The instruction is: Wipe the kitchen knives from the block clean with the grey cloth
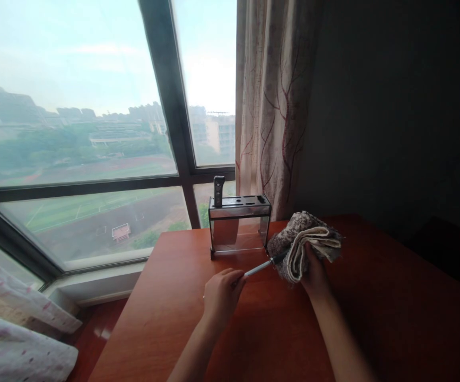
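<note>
My left hand (222,293) is closed around a slim pale metal rod (258,268), whose exact kind I cannot tell. A small light bit shows at the far side of that fist. The rod's dark end (279,257) runs up against a folded grey-brown towel (299,233). Bunched in my right hand (315,273), the towel partly hides that end and most of my fingers. Just behind and left of the towel stands a knife block (240,212) with clear sides and a slotted dark top. One knife with a black handle (218,191) is upright in its left slot.
The reddish-brown wooden table (166,318) carries all of this. Beyond its far and left edges is a large window with a dark frame (182,159). A patterned curtain (275,106) hangs behind the block, and another curtain (18,339) is at the lower left.
</note>
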`<state>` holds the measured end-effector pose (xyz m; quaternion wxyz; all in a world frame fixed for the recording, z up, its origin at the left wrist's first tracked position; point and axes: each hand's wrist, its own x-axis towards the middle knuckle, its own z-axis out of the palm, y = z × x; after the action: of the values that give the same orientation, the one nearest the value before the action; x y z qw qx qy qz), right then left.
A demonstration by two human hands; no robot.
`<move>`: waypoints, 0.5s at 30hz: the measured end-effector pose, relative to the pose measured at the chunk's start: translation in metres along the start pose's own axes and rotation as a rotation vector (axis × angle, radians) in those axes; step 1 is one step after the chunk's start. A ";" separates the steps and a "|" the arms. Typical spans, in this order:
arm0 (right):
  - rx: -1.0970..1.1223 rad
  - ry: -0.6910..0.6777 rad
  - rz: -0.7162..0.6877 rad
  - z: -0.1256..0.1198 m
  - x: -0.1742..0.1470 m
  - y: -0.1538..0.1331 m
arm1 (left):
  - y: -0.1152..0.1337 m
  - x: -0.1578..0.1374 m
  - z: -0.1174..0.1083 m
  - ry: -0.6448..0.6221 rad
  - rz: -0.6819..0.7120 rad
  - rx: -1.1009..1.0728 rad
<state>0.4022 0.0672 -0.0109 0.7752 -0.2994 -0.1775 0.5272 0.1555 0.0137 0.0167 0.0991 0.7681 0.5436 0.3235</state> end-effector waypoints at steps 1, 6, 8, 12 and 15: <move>-0.010 0.002 -0.006 0.001 0.000 0.001 | 0.000 -0.001 0.000 0.062 0.033 0.054; -0.019 0.028 -0.015 0.005 0.000 0.004 | 0.000 -0.005 0.000 0.274 0.201 0.215; -0.010 0.025 0.001 0.005 0.000 0.004 | 0.000 -0.006 0.000 0.253 0.201 0.207; 0.000 0.009 0.011 0.003 -0.001 0.003 | 0.000 -0.004 -0.001 0.098 0.106 0.067; 0.005 0.001 0.002 0.001 -0.002 0.002 | -0.003 0.000 0.000 -0.056 -0.015 -0.160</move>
<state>0.3998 0.0664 -0.0110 0.7755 -0.2978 -0.1752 0.5284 0.1536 0.0151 0.0154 0.1777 0.7623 0.5189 0.3436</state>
